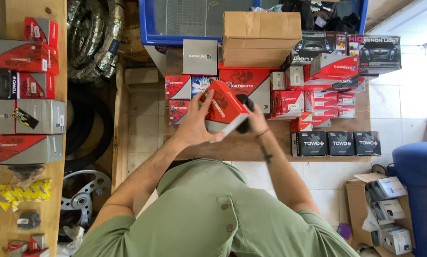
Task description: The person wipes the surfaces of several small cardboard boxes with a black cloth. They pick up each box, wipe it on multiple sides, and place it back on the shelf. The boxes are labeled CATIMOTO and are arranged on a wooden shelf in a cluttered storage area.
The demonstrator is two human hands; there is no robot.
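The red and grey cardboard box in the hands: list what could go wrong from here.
1. The red and grey cardboard box is held tilted above the wooden bench; the black part at its open end, by the right hand, could slip out.
2. The left hand grips one side only, so the box may twist.
3. An elbow swing could topple the stacked small red boxes.

Three black boxes (pixel 340 143) lined along the wooden counter (pixel 251 150) edge; plain cardboard carton (pixel 261 38) stacked behind red boxes (pixel 327 100); blue tub (pixel 151 24) beyond; chain sprocket (pixel 82 190) on floor; yellow packets (pixel 25 192) on left shelf.
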